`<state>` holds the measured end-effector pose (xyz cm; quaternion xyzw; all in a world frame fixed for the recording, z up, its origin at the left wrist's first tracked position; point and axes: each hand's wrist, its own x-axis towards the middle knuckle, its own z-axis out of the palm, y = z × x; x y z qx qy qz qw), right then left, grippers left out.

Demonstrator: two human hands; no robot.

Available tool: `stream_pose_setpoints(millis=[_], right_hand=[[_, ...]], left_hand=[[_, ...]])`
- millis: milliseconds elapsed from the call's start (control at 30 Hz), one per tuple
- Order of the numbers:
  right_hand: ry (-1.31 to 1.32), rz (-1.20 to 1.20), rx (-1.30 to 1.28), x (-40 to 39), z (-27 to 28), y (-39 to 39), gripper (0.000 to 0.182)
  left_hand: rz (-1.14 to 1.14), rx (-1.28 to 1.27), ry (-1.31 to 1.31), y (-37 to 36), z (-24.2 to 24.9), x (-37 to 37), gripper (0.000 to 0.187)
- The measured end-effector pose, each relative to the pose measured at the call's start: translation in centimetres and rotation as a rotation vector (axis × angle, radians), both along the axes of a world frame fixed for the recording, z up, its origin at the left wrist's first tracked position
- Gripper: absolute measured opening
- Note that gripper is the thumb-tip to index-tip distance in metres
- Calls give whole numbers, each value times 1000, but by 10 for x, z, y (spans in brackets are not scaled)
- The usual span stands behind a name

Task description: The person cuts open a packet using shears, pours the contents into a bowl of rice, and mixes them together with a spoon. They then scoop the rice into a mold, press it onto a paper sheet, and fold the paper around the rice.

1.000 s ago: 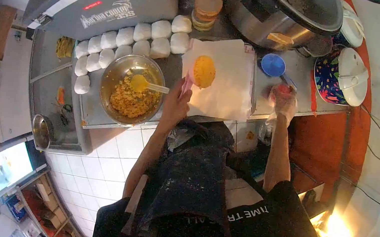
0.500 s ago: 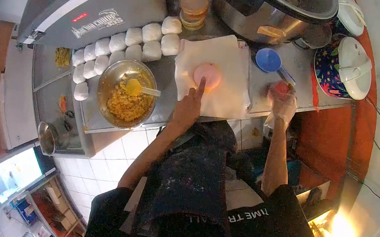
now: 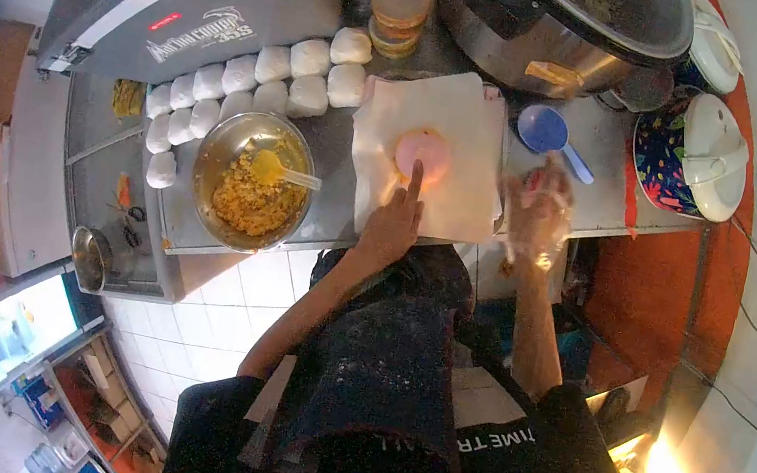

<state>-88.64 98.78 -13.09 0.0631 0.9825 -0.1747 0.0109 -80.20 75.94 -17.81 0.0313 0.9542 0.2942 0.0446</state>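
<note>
My left hand [image 3: 393,222] has its index finger stretched out onto a round pink disc [image 3: 422,154], with the other fingers curled. The disc lies on white paper sheets [image 3: 479,123]. My right hand [image 3: 538,214], in a clear plastic glove, is at the right edge of the paper, with something small and red at its fingers; blur hides its exact grip. Just above that hand lies a blue scoop [image 3: 542,129] with its handle pointing down right. To the left of the paper stands a steel bowl [image 3: 299,212] of crumbly yellow-orange filling with a spoon in it.
Rows of white dough balls [image 3: 273,64] line the counter before a grey cooler [image 3: 136,1]. Stacked round containers [image 3: 399,12] and a large steel pot [image 3: 524,44] stand behind the paper. A patterned pot with a white lid [image 3: 714,144] is at right.
My right hand has moved left toward the paper. More of the scoop's handle now shows. The view has shifted slightly, while my left index finger stays on the pink disc.
</note>
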Motion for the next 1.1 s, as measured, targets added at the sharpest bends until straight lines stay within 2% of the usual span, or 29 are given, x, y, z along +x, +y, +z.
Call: stream_pose_setpoints(millis=[33,67,100,167,200,233,267,300,367,400,467,600,700,733,800,867,1067,1100], right_hand=[[-91,41,-95,7,7,-21,68],[-186,73,-189,13,14,-43,69],[-94,167,-344,21,7,-63,72],[-107,313,-411,31,-1,-96,80],[-114,315,-409,34,-2,-107,80],[-208,332,-306,31,-3,-117,74],[-259,343,-254,30,-3,-124,71],[-309,356,-200,28,-3,-131,68],[-409,271,-210,20,0,-137,68],[-412,276,-201,22,-4,-137,68],[-237,383,-47,29,-17,-137,68],[-237,354,-41,34,-40,-134,67],[11,529,137,40,-54,-119,67],[-171,562,182,35,-53,-110,64],[-359,588,231,25,-36,-99,61],[-320,731,395,19,-21,-94,63],[-366,679,361,17,-18,-102,67],[-367,680,368,20,-35,-99,67]], left_hand=[[-1,140,-157,-2,9,-1,73],[6,137,-151,-7,7,-2,73],[10,79,-83,-14,1,-1,68],[16,25,-25,-29,1,5,65],[159,50,59,-39,7,6,58],[303,72,145,-45,10,5,52],[256,-11,323,-50,0,-1,43],[262,-10,316,-52,-7,-2,43],[204,-272,311,-52,-17,-9,42],[212,-265,307,-50,-20,-10,42],[212,-359,165,-48,-25,-8,46],[211,-361,238,-47,-30,-5,50],[222,-435,244,-45,-34,-7,52],[211,-442,184,-46,-38,-9,54],[197,-444,122,-44,-38,-10,56],[200,-440,112,-46,-31,-11,57],[210,-393,118,-47,-32,-11,58],[213,-387,118,-46,-35,-12,58]])
